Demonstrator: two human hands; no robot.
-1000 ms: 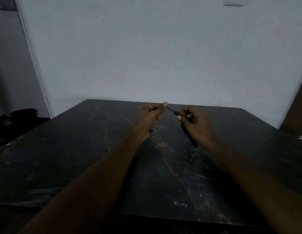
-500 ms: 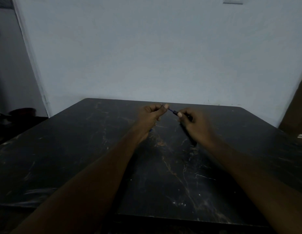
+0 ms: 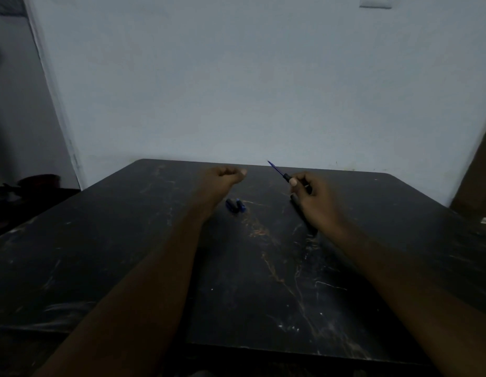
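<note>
My right hand [image 3: 316, 198] pinches a thin pen insert [image 3: 277, 170] between thumb and forefinger, its blue tip pointing up and left over the far table edge. A dark pen barrel [image 3: 310, 227] runs beneath that hand; whether the hand holds it or it lies on the table I cannot tell. My left hand [image 3: 225, 176] hovers to the left with fingers curled and thumb against the forefinger, and nothing shows in it. Two small pen pieces [image 3: 235, 205], dark and blue, lie on the table just below my left hand.
The black marble-look table [image 3: 127, 240] fills the lower view and ends at a pale wall. Dark objects [image 3: 39, 182] sit on a lower surface at far left. A brown panel [image 3: 476, 180] stands at the right edge.
My hands have moved apart. The left hand let go of the insert's tip, and the right hand drew the insert away to the right. The small pieces on the table are now uncovered.
</note>
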